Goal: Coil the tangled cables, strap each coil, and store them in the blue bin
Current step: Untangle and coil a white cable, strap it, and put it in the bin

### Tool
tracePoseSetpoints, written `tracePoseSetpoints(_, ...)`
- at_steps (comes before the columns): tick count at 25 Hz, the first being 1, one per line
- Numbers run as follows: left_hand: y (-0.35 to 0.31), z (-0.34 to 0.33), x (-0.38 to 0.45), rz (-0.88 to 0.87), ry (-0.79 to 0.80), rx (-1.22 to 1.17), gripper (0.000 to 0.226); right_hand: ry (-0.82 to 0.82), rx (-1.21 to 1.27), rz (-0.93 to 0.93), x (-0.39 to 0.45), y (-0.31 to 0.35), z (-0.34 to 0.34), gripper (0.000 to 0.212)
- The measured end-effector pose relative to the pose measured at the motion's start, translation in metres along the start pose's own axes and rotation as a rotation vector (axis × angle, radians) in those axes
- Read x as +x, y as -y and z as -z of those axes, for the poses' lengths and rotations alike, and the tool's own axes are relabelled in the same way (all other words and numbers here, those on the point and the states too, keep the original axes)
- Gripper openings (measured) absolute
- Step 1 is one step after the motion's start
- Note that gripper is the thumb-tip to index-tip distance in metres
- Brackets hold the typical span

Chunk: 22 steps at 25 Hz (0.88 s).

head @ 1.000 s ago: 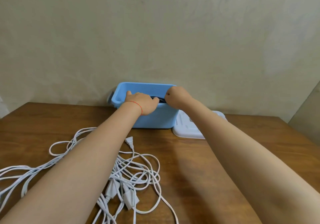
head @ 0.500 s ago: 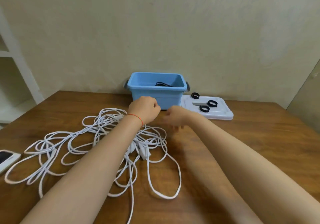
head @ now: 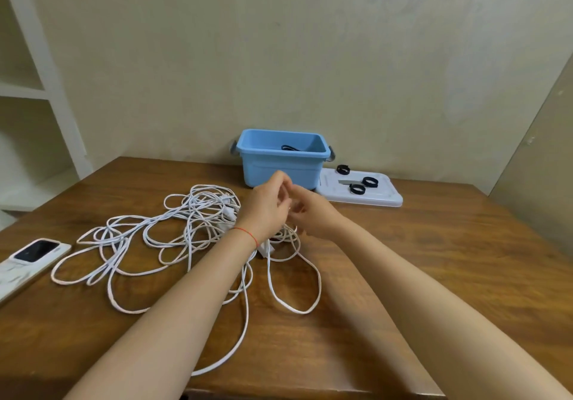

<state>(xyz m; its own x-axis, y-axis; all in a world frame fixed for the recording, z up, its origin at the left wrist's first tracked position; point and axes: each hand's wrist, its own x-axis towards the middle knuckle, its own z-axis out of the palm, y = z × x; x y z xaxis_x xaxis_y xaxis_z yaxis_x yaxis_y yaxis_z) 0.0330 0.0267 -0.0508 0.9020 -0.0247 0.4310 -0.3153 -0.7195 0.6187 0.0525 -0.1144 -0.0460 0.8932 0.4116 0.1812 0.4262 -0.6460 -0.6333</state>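
Note:
A tangle of white cables (head: 192, 223) with plugs sprawls over the middle and left of the wooden table (head: 434, 260). The blue bin (head: 280, 168) stands against the wall, with a black cable coil (head: 290, 148) showing inside. My left hand (head: 268, 206) and my right hand (head: 311, 215) meet in the air just in front of the bin, above the right end of the tangle. Their fingers are loosely bent and touch each other. No cable or strap shows in either hand; the fingertips are blurred.
A white lid (head: 381, 198) lies right of the bin and carries three black strap rings (head: 369, 181) and a small grey piece (head: 346, 182). A phone (head: 29, 260) rests at the table's left edge. White shelves (head: 28, 89) stand at the left.
Both hands came out of the bin and drew back toward me, and now meet over the tangle. The black coil stays in the bin. My view pulled back.

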Motion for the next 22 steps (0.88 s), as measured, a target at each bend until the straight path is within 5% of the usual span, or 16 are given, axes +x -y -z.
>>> tracePoseSetpoints(3,-0.024,0.000,-0.002,-0.082,-0.033,-0.002,0.015,-0.169,0.038,-0.125,-0.004,-0.010,0.013,0.025)
tracePoseSetpoints(7,-0.012,-0.001,-0.008,0.115,0.117,0.143,0.022,-0.568,0.104,-0.629,-0.026,-0.076,0.067,0.034)
tracePoseSetpoints(10,-0.014,-0.007,-0.008,0.148,0.202,0.220,0.022,-0.500,0.059,-0.941,-0.050,-0.111,0.092,0.031)
tracePoseSetpoints(13,-0.034,-0.022,0.002,0.072,0.277,0.309,0.021,-0.203,0.158,-0.823,-0.049,-0.090,0.078,0.032)
tracePoseSetpoints(17,-0.054,-0.041,0.007,-0.010,0.317,0.322,0.025,0.041,0.184,-0.333,-0.049,-0.047,0.054,0.030)
tracePoseSetpoints(19,-0.053,-0.044,0.005,-0.016,0.314,0.355,0.026,0.034,0.072,-0.221,-0.047,-0.054,0.047,0.013)
tracePoseSetpoints(22,-0.039,-0.042,0.000,-0.008,0.288,0.396,0.026,-0.266,-0.063,-0.460,-0.046,-0.095,0.062,0.016)
